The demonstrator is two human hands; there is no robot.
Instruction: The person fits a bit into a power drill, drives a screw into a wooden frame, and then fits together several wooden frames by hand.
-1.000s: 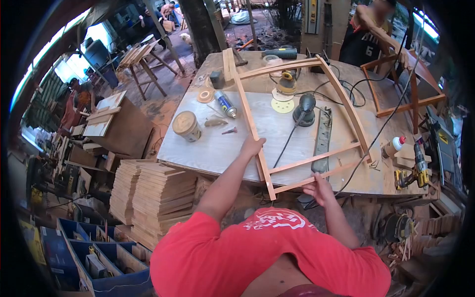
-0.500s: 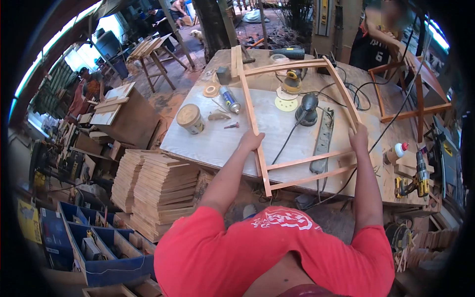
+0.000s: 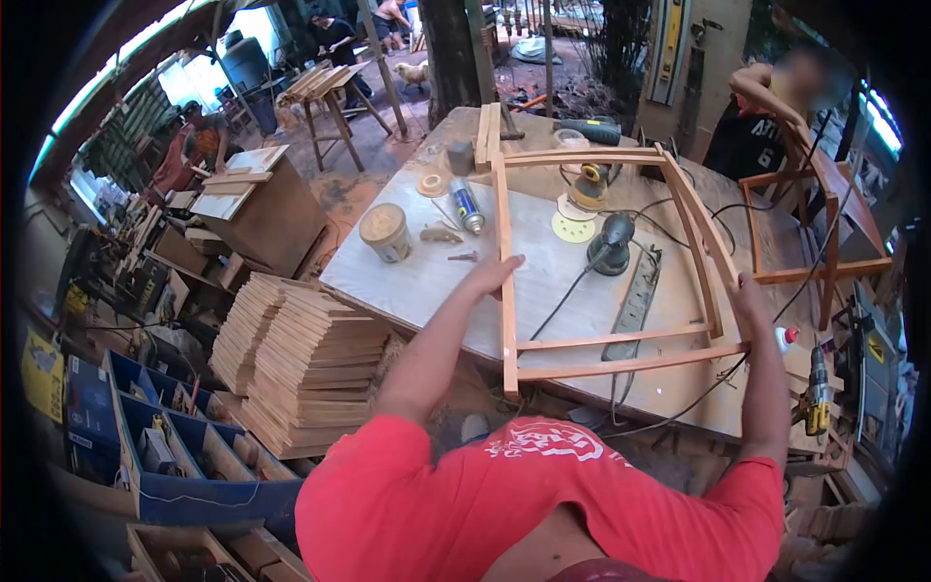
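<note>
A light wooden frame (image 3: 503, 218), made of narrow rails in paired layers, stands tilted over the workbench (image 3: 388, 291). My left hand (image 3: 495, 276) grips its left rail, with the thumb across the wood. On the opposite side my right hand (image 3: 751, 303) is closed around the right rail; some of its fingers are hidden. Seen through the frame are a black sander (image 3: 611, 244), a yellow sander (image 3: 589, 184), a perforated sanding disc (image 3: 573, 228) and a power strip (image 3: 635, 306). Left of the frame are a spray can (image 3: 466, 206) and a lidded tub (image 3: 385, 233).
Stacked wooden slats (image 3: 310, 369) and a blue divided box (image 3: 208, 490) stand at the lower left. A cordless drill (image 3: 819, 393) is at the bench's right edge. Cables cross the bench. Near a reddish wooden piece (image 3: 824, 267), another person (image 3: 752, 136) is at the right.
The frame's right side has swung, and its two layers look farther apart there. My right hand has moved right and down with the rail. The camera view has shifted slightly.
</note>
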